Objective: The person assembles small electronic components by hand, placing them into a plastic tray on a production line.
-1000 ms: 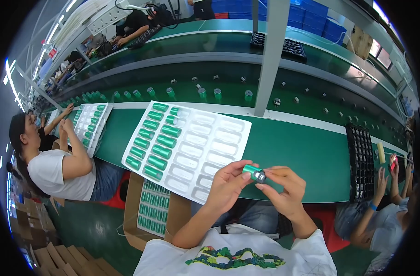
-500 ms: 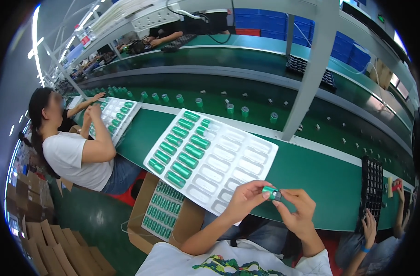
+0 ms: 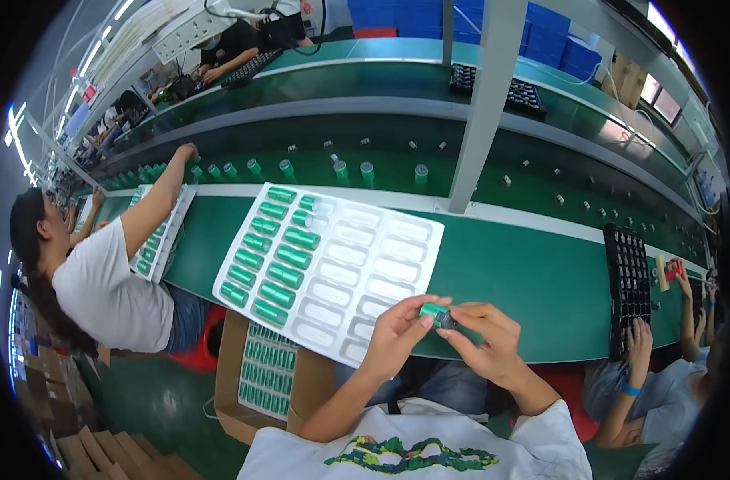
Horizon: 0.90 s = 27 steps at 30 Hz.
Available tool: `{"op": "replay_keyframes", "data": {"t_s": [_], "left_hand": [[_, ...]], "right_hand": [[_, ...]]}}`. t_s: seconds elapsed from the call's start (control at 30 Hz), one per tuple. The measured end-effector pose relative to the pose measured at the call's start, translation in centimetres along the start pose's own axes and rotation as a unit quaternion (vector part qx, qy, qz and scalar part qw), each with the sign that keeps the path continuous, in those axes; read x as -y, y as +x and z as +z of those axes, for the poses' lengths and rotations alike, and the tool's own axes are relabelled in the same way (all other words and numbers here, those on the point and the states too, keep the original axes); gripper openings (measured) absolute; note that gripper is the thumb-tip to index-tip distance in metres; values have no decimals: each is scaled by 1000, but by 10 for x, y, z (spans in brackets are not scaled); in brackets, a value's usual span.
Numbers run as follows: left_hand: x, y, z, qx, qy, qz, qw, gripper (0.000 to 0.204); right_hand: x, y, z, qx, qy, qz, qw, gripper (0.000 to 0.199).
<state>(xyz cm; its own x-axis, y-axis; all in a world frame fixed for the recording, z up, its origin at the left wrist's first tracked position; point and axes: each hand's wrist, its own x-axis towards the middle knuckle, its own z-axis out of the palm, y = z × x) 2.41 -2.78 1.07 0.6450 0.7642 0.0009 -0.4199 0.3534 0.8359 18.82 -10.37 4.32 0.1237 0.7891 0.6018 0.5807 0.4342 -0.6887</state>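
Note:
A short green cylinder (image 3: 434, 311) with a dark grey end is held up between my two hands, above the near edge of the green workbench (image 3: 509, 280). My left hand (image 3: 395, 332) pinches its green body. The thumb and fingertips of my right hand (image 3: 493, 340) close on the dark end. Just left of my hands lies a white moulded tray (image 3: 435, 240), turned at an angle. Green cylinders (image 3: 285, 275) fill most of its two left columns; the right-hand pockets hold none. My fingers partly hide the held piece.
Beyond the bench, a dark conveyor carries standing green cylinders (image 3: 341, 170) and small metal pieces (image 3: 507, 181). A grey post (image 3: 479, 120) rises at the bench's far edge. Below left stands an open cardboard box (image 3: 309, 392) with filled trays. Co-workers sit either side; a black tray (image 3: 621, 288) lies right.
My view has shifted, and the scene sits differently in the picture. Both hands still grip the green cylinder. The co-worker at left has stretched an arm out to the conveyor.

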Motion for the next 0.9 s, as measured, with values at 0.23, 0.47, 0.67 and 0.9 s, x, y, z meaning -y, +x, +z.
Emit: {"op": "replay_keyframes", "data": {"t_s": [0.23,0.47,0.67,0.9], "left_hand": [[11,-4,8,-17,-145,-35,989,35],[9,-2,15,-25,-30,-9,999,53],[16,9,14,-49,-18,-27,998,50],[30,23,-8,-4,7,-57,998,39]], "right_hand": [[-7,-10,10,-47,-29,-55,997,31],[-16,-11,13,-20,-96,-102,990,30],[-22,-16,17,-35,-102,-80,991,36],[-16,-11,22,19,-147,-40,988,44]]}}
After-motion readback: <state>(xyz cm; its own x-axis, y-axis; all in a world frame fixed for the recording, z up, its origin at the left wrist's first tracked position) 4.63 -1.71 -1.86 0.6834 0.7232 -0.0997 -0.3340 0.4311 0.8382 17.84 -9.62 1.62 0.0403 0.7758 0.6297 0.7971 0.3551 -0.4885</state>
